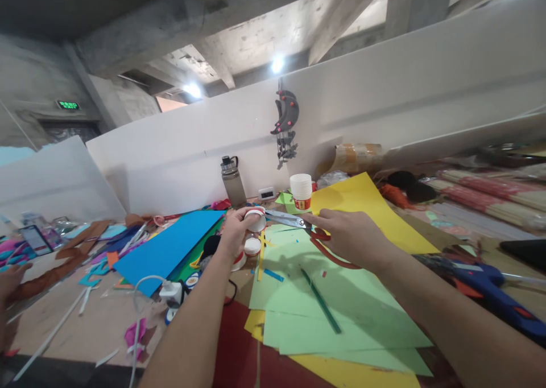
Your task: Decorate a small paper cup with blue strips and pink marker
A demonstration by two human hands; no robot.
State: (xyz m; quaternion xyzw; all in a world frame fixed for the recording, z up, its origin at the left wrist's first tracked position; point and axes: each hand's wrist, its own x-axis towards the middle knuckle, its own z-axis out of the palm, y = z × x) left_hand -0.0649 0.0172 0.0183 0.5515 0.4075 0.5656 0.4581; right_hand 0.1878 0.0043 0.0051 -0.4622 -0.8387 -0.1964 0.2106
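Note:
My left hand (235, 230) is closed around a small white paper cup piece (256, 222) with a red edge. In my right hand (347, 234) is a pair of scissors (294, 220) with orange-red handles, its blades reaching left to the rim of the piece. Whether the blades are cutting into it I cannot tell. Just below sits another white round piece (252, 246), close to my left wrist. Light green paper sheets (354, 314) lie under my right hand, with a dark green pencil (321, 301) and a blue paper strip (273, 275) on them.
Stacked paper cups (301, 191) stand behind the scissors, beside yellow paper (362, 197). Blue paper (174, 240) and a white charger (171, 293) lie left. A grey bottle (233, 182) stands at the white board. A blue glue gun (495, 291) lies right. Another person's hand (12, 280) shows far left.

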